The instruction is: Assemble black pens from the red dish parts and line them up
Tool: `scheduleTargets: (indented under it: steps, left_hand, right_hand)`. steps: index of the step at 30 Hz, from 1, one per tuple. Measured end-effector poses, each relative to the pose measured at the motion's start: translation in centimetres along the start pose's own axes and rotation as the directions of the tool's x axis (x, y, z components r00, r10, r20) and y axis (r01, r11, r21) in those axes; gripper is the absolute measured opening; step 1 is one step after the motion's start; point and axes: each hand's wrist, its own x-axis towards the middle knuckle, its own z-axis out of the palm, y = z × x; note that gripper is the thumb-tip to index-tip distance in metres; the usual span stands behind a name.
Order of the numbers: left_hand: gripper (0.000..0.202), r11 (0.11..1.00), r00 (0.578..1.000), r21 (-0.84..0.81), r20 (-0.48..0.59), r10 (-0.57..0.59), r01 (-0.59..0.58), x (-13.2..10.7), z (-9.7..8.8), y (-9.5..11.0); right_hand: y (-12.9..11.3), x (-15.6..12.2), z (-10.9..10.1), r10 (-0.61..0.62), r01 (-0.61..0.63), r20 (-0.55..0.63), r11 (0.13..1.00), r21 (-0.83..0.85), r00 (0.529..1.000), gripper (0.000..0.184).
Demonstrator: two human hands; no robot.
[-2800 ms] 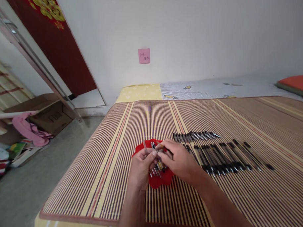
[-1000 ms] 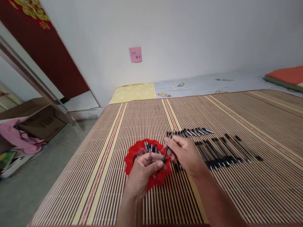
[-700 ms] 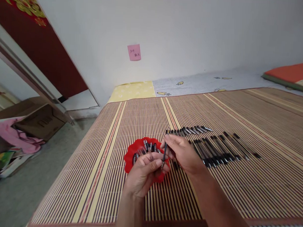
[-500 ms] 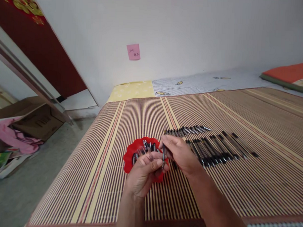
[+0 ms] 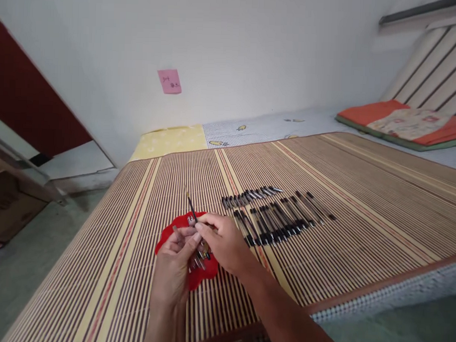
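Note:
My right hand [image 5: 223, 240] pinches a slim dark pen refill [image 5: 191, 205], which tilts up and to the left with its pale, thin end uppermost. Close against it, my left hand [image 5: 176, 259] is closed, and a short greyish tube-like piece [image 5: 177, 233] sticks up from its fingers. Both hands are over a red scalloped dish [image 5: 205, 274] that contains several black and silver pen parts [image 5: 198, 260], partly covered by the hands. To the right lie a row of long dark pen pieces [image 5: 278, 220] and, behind it, a row of shorter black and silver pieces [image 5: 249, 195].
A striped bamboo mat [image 5: 347, 195] covers the bed, with a patterned sheet [image 5: 259, 127] showing behind it. At the back right lies an orange folded cloth [image 5: 383, 116]. A pink note [image 5: 170, 81] sticks to the wall; a cardboard box [image 5: 13, 198] is on the floor at left.
The view has swung to the right, so dish and hands appear farther left. The slim piece, upright between both hands before, now leans left in my right hand's pinch.

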Motion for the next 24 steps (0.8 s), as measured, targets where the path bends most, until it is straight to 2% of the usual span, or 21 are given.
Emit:
scheduleTargets:
  steps: [3, 6, 9, 11, 12, 13, 15, 19, 24]
  left_hand:
    - [0.037, 0.999, 1.000, 0.033, -0.004, 0.018, -0.018, -0.3, 0.7, -0.1]
    - [0.038, 0.999, 1.000, 0.039, 0.014, -0.025, 0.025, -0.5, 0.7, 0.3]
    - [0.036, 0.999, 0.999, 0.007, 0.000, -0.038, 0.038, -0.3, -0.5, 1.2]
    - [0.034, 1.000, 0.999, -0.003, -0.033, 0.000, 0.000, 0.0, -1.6, 1.8]
    - [0.033, 1.000, 0.999, -0.001, -0.047, 0.020, -0.020, 0.1, -2.1, 2.1]
    - [0.033, 0.999, 0.997, 0.001, -0.060, 0.038, -0.038, 0.2, -2.5, 2.3]
    - [0.032, 0.998, 0.996, 0.001, -0.066, 0.055, -0.055, 0.3, -3.0, 2.6]
    - [0.032, 0.999, 0.998, -0.002, -0.049, 0.039, -0.040, 0.1, -2.9, 2.6]
    - [0.030, 0.998, 0.996, 0.018, -0.058, 0.068, -0.067, 0.2, -3.5, 2.9]
  right_hand:
    - [0.0, 0.0, -0.9, 0.007, -0.007, 0.023, 1.000, -0.005, 1.000, 0.021]
    - [0.1, 0.2, -2.0, -0.016, 0.017, 0.088, 1.000, -0.015, 0.996, 0.023]
    - [1.0, 0.4, -3.5, 0.032, -0.034, -0.011, 0.959, -0.280, 0.999, 0.026]
    - [2.0, 0.5, -4.2, 0.126, -0.159, -0.100, 0.854, -0.495, 0.987, 0.026]
    - [2.6, 0.5, -4.4, 0.186, -0.206, -0.093, 0.797, -0.567, 0.978, 0.023]
    - [3.2, 0.5, -4.3, 0.233, -0.222, -0.064, 0.754, -0.619, 0.970, 0.020]
    - [4.2, 0.4, -3.5, 0.264, -0.188, 0.013, 0.719, -0.670, 0.965, 0.014]
    - [4.7, -0.2, -0.8, 0.230, -0.131, 0.065, 0.740, -0.660, 0.971, 0.013]
    - [3.5, -0.9, 1.5, 0.217, -0.114, 0.098, 0.786, -0.607, 0.971, 0.016]
